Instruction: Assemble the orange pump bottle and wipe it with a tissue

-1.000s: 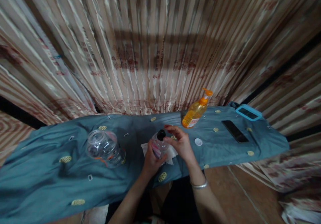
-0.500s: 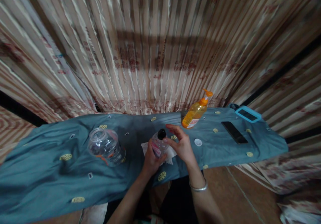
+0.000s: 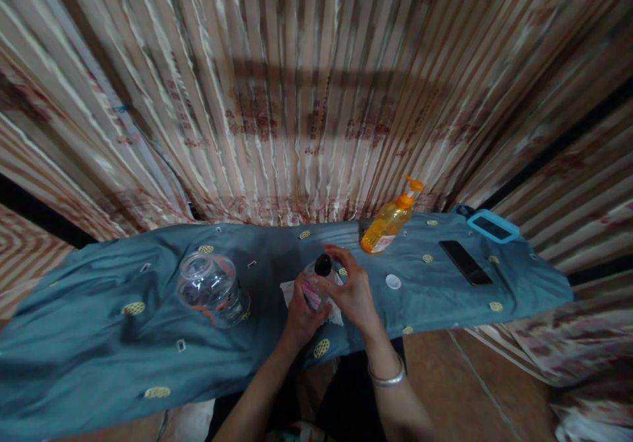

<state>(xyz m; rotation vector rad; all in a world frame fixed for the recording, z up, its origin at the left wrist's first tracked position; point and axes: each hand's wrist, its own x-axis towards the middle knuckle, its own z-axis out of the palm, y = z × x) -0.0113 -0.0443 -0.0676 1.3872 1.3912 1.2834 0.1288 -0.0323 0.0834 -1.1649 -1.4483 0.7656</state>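
Note:
My left hand [image 3: 301, 315] grips a small clear bottle [image 3: 314, 284] with a black top [image 3: 323, 265], held upright over a white tissue [image 3: 289, 293] on the blue cloth-covered table [image 3: 99, 336]. My right hand [image 3: 349, 289] wraps the bottle's right side, its fingers curled up beside the black top. A silver bangle [image 3: 387, 380] sits on my right wrist.
A large clear plastic jar [image 3: 210, 288] stands to the left. An orange pump bottle [image 3: 390, 219] stands at the back, a small white cap [image 3: 392, 282] lies near it. A black phone [image 3: 465, 262] and a blue-cased device [image 3: 492, 225] lie at the right. A striped curtain hangs behind.
My right hand has closed in from beside the bottle top onto the bottle. The left hand keeps its grip. The view shifted slightly.

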